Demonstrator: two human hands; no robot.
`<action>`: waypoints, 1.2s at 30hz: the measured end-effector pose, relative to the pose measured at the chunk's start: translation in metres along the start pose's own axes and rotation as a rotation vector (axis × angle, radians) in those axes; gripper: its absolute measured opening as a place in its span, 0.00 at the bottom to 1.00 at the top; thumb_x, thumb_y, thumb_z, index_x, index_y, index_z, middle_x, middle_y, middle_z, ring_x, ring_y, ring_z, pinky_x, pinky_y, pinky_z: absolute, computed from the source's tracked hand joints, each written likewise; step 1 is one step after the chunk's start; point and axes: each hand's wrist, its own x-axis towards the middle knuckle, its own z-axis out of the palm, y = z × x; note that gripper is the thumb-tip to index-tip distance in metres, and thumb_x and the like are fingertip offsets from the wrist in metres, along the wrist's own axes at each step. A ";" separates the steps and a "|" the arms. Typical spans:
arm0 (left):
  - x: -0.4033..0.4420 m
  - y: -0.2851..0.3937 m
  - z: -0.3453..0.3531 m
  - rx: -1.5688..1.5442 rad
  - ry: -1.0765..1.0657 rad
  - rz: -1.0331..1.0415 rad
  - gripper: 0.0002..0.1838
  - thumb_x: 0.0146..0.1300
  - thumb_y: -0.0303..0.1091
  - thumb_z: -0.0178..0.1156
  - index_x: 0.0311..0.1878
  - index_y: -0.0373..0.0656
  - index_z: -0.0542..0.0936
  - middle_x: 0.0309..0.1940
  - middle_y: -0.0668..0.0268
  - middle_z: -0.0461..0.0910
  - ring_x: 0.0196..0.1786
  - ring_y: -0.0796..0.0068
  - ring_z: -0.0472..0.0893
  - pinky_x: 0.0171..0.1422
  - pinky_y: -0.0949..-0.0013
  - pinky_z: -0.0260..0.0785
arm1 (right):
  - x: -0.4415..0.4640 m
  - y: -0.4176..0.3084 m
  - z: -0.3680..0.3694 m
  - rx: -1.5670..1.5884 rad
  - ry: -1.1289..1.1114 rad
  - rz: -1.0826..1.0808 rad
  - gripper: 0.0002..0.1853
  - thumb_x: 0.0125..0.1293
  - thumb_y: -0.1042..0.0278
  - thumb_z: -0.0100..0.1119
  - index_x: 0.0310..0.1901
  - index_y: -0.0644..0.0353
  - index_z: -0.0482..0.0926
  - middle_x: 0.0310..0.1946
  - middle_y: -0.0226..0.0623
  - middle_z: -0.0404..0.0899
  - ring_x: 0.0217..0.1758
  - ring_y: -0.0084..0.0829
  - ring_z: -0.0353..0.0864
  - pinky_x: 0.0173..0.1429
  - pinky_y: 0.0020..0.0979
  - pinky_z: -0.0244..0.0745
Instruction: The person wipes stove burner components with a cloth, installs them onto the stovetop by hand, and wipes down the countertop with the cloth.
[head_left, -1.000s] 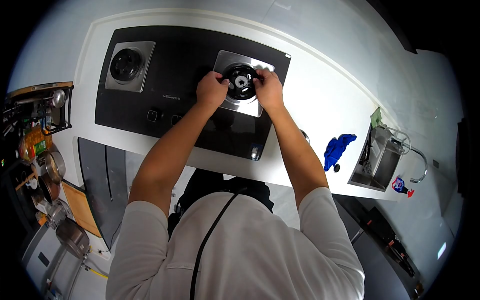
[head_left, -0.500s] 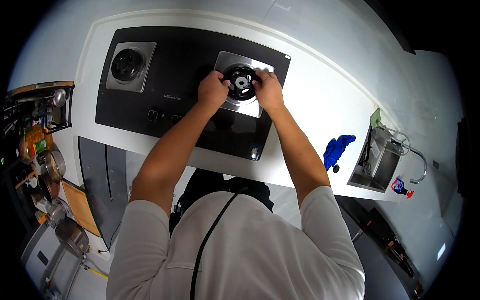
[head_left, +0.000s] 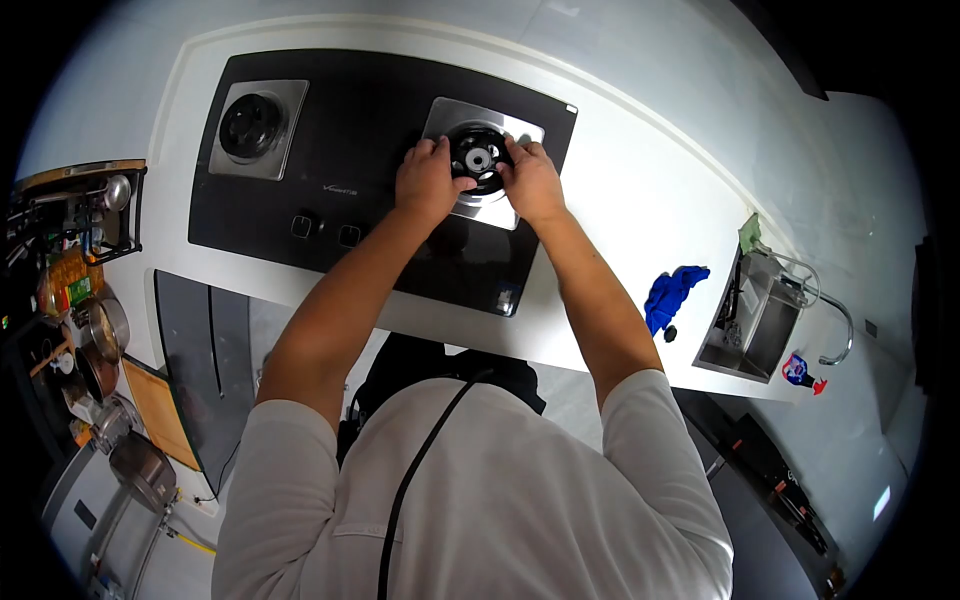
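A black round burner grate sits at the right burner, over a shiny square metal plate set in the black gas hob. My left hand grips the grate's left side, thumb pointing inward near the front. On the opposite side, my right hand has its fingers closed on the grate's rim. The grate lies about level between both hands; whether it touches the plate I cannot tell. The left burner has a similar black grate on its own metal plate.
Right of the hob, a blue cloth lies on the white counter beside a small dark object. Farther right are a steel sink with a tap and a spray bottle. Pots and a rack stand at the left.
My left thumb has shifted forward and inward along the grate, and my right fingers have moved slightly on its rim. The whole view has shifted a little; the grate stays over the right burner.
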 end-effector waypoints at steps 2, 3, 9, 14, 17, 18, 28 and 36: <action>0.004 -0.002 0.001 0.021 -0.013 0.006 0.50 0.55 0.55 0.81 0.75 0.34 0.74 0.66 0.52 0.78 0.70 0.49 0.78 0.73 0.51 0.73 | 0.002 0.002 0.002 -0.047 0.010 -0.033 0.28 0.72 0.63 0.69 0.72 0.57 0.79 0.57 0.51 0.82 0.61 0.54 0.83 0.66 0.47 0.81; 0.003 -0.001 0.001 0.031 -0.021 0.010 0.50 0.55 0.56 0.81 0.75 0.34 0.75 0.66 0.52 0.78 0.70 0.49 0.78 0.73 0.51 0.73 | 0.002 0.004 0.001 -0.034 -0.003 -0.043 0.28 0.72 0.63 0.69 0.72 0.57 0.79 0.57 0.52 0.82 0.61 0.54 0.83 0.66 0.48 0.81; -0.002 0.015 -0.005 0.179 -0.006 -0.047 0.44 0.63 0.54 0.77 0.75 0.36 0.75 0.63 0.55 0.80 0.69 0.53 0.78 0.69 0.53 0.75 | -0.020 0.023 -0.039 0.062 0.051 -0.058 0.35 0.69 0.65 0.71 0.77 0.59 0.72 0.56 0.56 0.81 0.60 0.57 0.81 0.66 0.50 0.78; -0.044 0.021 -0.010 0.009 0.141 0.102 0.37 0.67 0.51 0.73 0.70 0.35 0.77 0.60 0.49 0.81 0.64 0.45 0.80 0.66 0.49 0.76 | -0.120 0.120 -0.088 -0.008 0.132 0.220 0.29 0.67 0.65 0.70 0.68 0.64 0.78 0.53 0.60 0.82 0.53 0.60 0.85 0.61 0.52 0.80; -0.071 0.031 0.015 -0.087 0.043 0.245 0.27 0.68 0.47 0.72 0.60 0.35 0.83 0.49 0.51 0.86 0.54 0.46 0.85 0.59 0.49 0.78 | -0.194 0.154 -0.086 -0.009 -0.053 0.375 0.30 0.66 0.61 0.70 0.68 0.63 0.79 0.54 0.61 0.83 0.56 0.60 0.85 0.63 0.52 0.81; -0.079 0.040 0.027 -0.098 -0.090 0.244 0.25 0.68 0.46 0.72 0.58 0.36 0.84 0.47 0.52 0.87 0.52 0.47 0.86 0.58 0.49 0.78 | -0.214 0.155 -0.085 -0.011 -0.046 0.382 0.31 0.66 0.60 0.70 0.69 0.63 0.78 0.55 0.61 0.82 0.57 0.60 0.85 0.65 0.51 0.80; -0.132 0.140 0.116 -0.141 -0.577 0.308 0.25 0.69 0.47 0.71 0.58 0.34 0.86 0.48 0.49 0.89 0.51 0.52 0.89 0.57 0.55 0.80 | -0.268 0.176 -0.084 0.178 0.136 0.433 0.24 0.68 0.61 0.70 0.62 0.63 0.81 0.57 0.53 0.85 0.62 0.54 0.84 0.69 0.47 0.78; -0.139 0.166 0.087 -0.142 -0.583 0.163 0.27 0.70 0.49 0.71 0.61 0.35 0.85 0.51 0.50 0.89 0.53 0.55 0.89 0.59 0.57 0.80 | -0.378 0.302 -0.151 -0.057 0.243 0.654 0.35 0.59 0.63 0.79 0.68 0.61 0.77 0.62 0.54 0.76 0.65 0.56 0.79 0.70 0.47 0.78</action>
